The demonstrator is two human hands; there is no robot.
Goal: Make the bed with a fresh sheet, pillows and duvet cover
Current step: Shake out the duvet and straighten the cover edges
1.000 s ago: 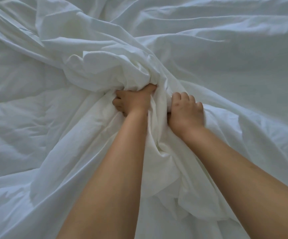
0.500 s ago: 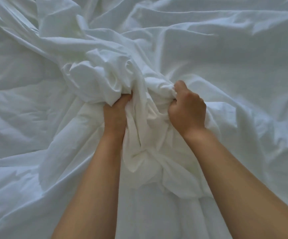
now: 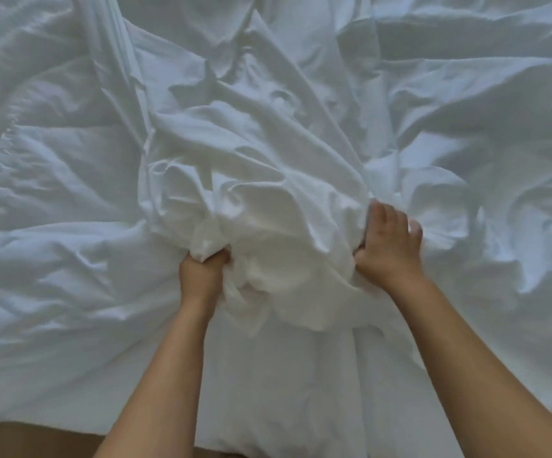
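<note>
A crumpled white duvet cover (image 3: 268, 209) lies bunched in the middle of the bed, over more white bedding (image 3: 53, 226) that fills the view. My left hand (image 3: 201, 272) grips a gathered fold at the bunch's lower left, fingers curled into the cloth. My right hand (image 3: 388, 246) lies against the bunch's right side. Its fingers are stretched out and blurred, and its thumb is tucked at the fabric's edge. Both forearms reach in from the bottom of the view.
The near edge of the bedding runs along the bottom, with a brown strip (image 3: 20, 438) showing below it at the lower left. Wrinkled white fabric spreads to the left, right and far side.
The view has pulled back and the bunch has come toward me. My hands have spread apart. My right hand has gone from a closed grip to stretched fingers; my left still grips.
</note>
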